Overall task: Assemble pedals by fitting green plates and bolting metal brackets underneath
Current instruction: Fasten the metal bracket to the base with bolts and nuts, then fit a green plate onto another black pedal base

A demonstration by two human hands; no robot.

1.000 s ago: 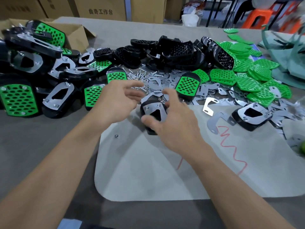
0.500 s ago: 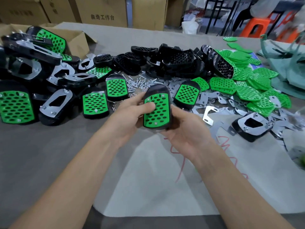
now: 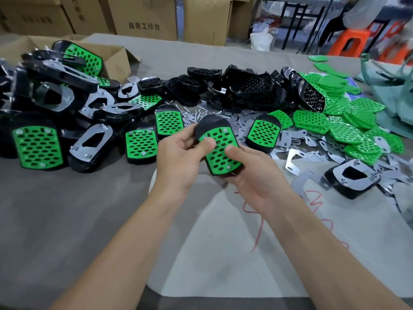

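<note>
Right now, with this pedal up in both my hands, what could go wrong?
The pedal is held up by the left hand and right hand, thumbs on its green plate; a slip could drop it. Just beyond it lie loose bolts; setting it down there may scatter them. Beside the right hand, metal brackets might scrape fingers.

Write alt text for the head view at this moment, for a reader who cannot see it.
A person's left hand and right hand hold a black pedal, green plate up, both thumbs on it, above a grey table. Assembled pedals are piled at left; loose plates, metal brackets and bolts lie beyond.
</note>
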